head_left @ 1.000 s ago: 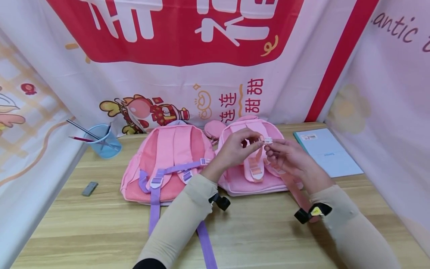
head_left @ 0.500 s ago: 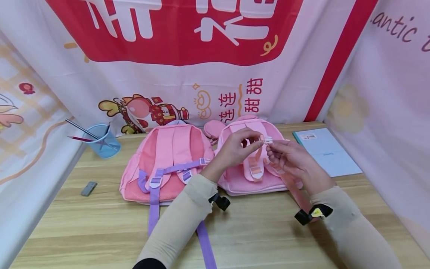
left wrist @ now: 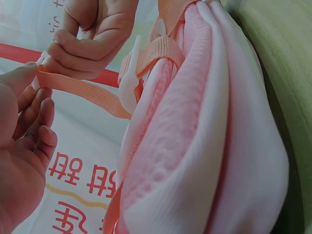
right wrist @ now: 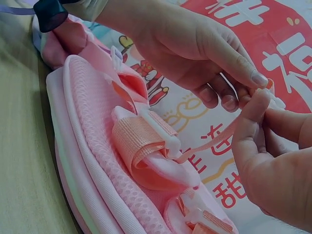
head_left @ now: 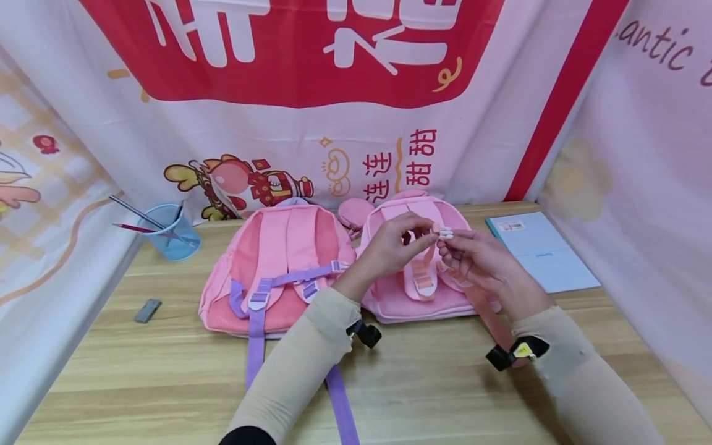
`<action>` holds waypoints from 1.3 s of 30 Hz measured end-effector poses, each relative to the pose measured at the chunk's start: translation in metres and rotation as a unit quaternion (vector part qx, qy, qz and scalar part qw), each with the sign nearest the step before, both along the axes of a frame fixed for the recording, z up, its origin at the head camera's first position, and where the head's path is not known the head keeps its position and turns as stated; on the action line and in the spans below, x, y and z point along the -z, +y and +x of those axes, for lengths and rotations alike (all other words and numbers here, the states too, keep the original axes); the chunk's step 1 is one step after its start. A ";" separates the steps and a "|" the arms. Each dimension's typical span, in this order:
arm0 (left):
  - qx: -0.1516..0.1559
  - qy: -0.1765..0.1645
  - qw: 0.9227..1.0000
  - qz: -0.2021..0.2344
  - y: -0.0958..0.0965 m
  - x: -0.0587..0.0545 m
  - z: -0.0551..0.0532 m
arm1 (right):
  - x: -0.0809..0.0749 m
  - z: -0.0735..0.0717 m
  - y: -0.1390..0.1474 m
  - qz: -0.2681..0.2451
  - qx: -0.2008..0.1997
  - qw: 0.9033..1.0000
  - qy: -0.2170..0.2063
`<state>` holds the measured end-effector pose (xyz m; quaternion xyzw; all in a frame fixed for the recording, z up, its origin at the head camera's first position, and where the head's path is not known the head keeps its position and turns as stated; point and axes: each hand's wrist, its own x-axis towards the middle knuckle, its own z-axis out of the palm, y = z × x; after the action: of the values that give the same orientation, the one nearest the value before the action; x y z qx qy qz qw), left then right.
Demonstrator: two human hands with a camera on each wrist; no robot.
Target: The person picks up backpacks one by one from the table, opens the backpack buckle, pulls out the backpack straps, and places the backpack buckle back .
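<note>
Two pink backpacks flat on the tabletop, straps up: one with purple straps (head_left: 278, 272) toward the middle, the other, pale pink backpack (head_left: 414, 290), just right of it near the back edge. Both hands raised over the pale one, meeting at a small white buckle (head_left: 444, 233). Left hand (head_left: 392, 250) curled, thumb and forefinger pinching the buckle's left end; right hand (head_left: 484, 262) curled too, fingertips pinching it and the peach strap (left wrist: 83, 92) from the right.

Writing: large white Chinese characters on the red banner (head_left: 289, 55) behind, too cropped to read whole; lower down, red "连连" and "甜甜" beside a cartoon figure; purple script "antic" on the right-hand cloth. White barcode label on the blue notebook (head_left: 542, 253) at the back right corner, print too small to read.

Head view alone: blue cup (head_left: 169, 235) with pencils at the back left corner, small grey block (head_left: 148, 311) near the left edge. Left wrist view alone: peach strap running taut from the pinching fingers down to a white slider on the bag's padded mesh. Right wrist view alone: strap threaded through a second white slider (right wrist: 163, 134) on the shoulder pad.
</note>
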<state>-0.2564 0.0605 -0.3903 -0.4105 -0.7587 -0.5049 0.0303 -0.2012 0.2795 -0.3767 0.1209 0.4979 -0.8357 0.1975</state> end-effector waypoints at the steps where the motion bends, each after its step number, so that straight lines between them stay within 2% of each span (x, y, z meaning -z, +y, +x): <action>1: 0.000 0.001 1.000 -0.001 0.000 0.000 0.000 | 0.000 0.000 0.000 0.001 -0.003 1.000 0.001; 5: -0.002 0.009 1.000 -0.004 0.000 0.000 0.000 | -0.001 0.000 -0.001 0.003 0.000 1.000 -0.003; 11: -0.002 0.015 1.000 -0.004 0.000 -0.002 0.000 | -0.001 0.003 -0.002 -0.039 0.007 0.999 -0.024; 18: -0.007 0.015 1.000 -0.015 0.000 -0.003 0.000 | -0.005 0.005 -0.001 -0.071 0.023 0.997 -0.020; 21: -0.008 0.023 0.999 -0.021 0.000 -0.004 0.001 | -0.007 0.005 -0.002 -0.036 0.021 0.999 -0.001; 25: -0.005 0.028 0.999 -0.024 0.001 -0.004 0.000 | -0.011 0.006 -0.003 0.055 0.024 0.998 0.023; 28: 0.003 0.009 0.999 -0.035 0.001 -0.004 -0.001 | -0.015 0.006 -0.004 0.104 0.032 0.994 0.024; 32: 0.017 -0.037 0.998 -0.058 0.001 -0.002 -0.003 | -0.020 0.007 -0.004 0.156 0.032 0.987 0.026; 35: 0.023 -0.061 0.996 -0.064 0.003 0.001 -0.005 | -0.023 0.007 -0.004 0.173 0.033 0.984 0.029; 39: 0.016 -0.075 0.996 -0.055 0.009 0.005 -0.007 | -0.025 0.008 -0.004 0.168 0.034 0.985 0.032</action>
<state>-0.2638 0.0699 -0.3954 -0.3846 -0.7787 -0.4923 -0.0578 -0.1934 0.2756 -0.3514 0.1420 0.6326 -0.7502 0.1296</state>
